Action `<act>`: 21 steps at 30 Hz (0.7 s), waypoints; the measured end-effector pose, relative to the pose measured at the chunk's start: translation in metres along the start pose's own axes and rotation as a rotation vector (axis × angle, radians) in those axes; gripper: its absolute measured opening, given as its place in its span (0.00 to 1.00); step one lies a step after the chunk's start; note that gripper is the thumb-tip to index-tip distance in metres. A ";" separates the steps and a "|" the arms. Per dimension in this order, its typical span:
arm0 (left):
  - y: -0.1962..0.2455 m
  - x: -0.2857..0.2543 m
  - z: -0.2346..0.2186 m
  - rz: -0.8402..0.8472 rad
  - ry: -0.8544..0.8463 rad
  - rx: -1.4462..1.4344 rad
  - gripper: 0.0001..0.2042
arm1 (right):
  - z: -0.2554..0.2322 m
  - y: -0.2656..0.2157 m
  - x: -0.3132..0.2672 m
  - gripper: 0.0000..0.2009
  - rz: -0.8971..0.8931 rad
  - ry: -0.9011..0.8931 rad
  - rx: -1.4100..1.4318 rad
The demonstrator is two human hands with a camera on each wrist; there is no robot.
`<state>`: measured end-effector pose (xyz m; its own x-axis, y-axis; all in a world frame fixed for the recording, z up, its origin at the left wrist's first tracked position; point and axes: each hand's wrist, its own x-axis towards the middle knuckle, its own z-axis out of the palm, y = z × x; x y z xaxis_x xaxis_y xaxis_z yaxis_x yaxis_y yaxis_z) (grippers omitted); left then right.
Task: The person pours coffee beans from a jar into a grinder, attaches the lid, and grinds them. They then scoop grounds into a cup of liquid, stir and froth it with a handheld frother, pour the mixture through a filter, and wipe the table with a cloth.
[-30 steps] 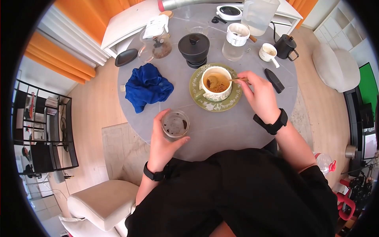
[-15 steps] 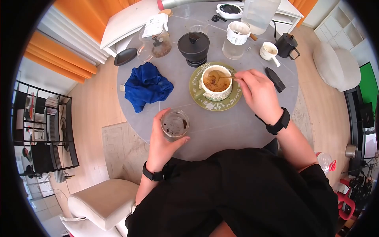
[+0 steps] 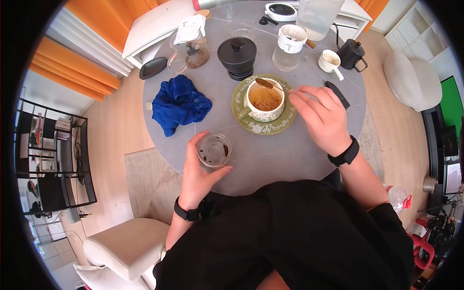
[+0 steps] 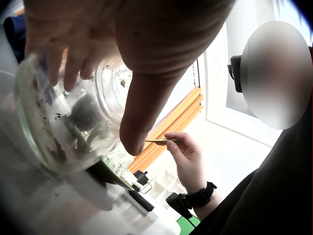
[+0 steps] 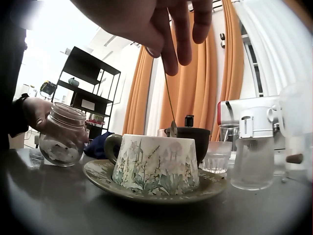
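Note:
On the table stands a white floral cup [image 3: 265,116] with a green handle, on a green lettered saucer [image 3: 240,117]. Brownish liquid with dark flecks fills it. My right hand [image 3: 321,112] pinches the thin handle of a spoon [image 3: 264,83] between thumb and fingers; its bowl is raised out of the liquid at the cup's far rim. In the right wrist view the spoon [image 5: 169,100] slants down to that rim. My left hand [image 3: 195,175] grips a glass jar [image 5: 62,139], thumb and fingers around its side; dark bits cling inside.
A crumpled blue cloth [image 3: 180,106] lies left of the saucer. Behind the cup are a black lidded vessel [image 3: 237,57], a glass carafe [image 3: 197,57] and a glass with a white top [image 3: 291,41]. Right are a small white pot [image 3: 329,62] and a black kettle [image 3: 351,52].
My right hand has lifted the spoon from the liquid up to the cup's far rim and shifted slightly right. The left hand and the jar have stayed in place.

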<state>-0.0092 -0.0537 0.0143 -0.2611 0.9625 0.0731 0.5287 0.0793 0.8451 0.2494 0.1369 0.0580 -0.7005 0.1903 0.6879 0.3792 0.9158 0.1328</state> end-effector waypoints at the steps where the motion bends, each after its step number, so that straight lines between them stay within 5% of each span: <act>1: 0.000 0.000 0.000 0.002 0.003 0.003 0.45 | 0.000 -0.001 0.000 0.17 -0.007 -0.006 0.010; 6: -0.002 0.000 0.000 0.009 0.001 0.017 0.45 | -0.003 0.001 -0.005 0.17 -0.051 -0.011 0.021; 21: 0.002 -0.002 0.001 0.002 0.003 0.029 0.45 | 0.023 -0.005 -0.011 0.09 0.359 -0.033 0.140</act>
<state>-0.0069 -0.0556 0.0159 -0.2628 0.9618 0.0765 0.5524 0.0850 0.8292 0.2412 0.1384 0.0337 -0.5582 0.5165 0.6493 0.5190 0.8280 -0.2125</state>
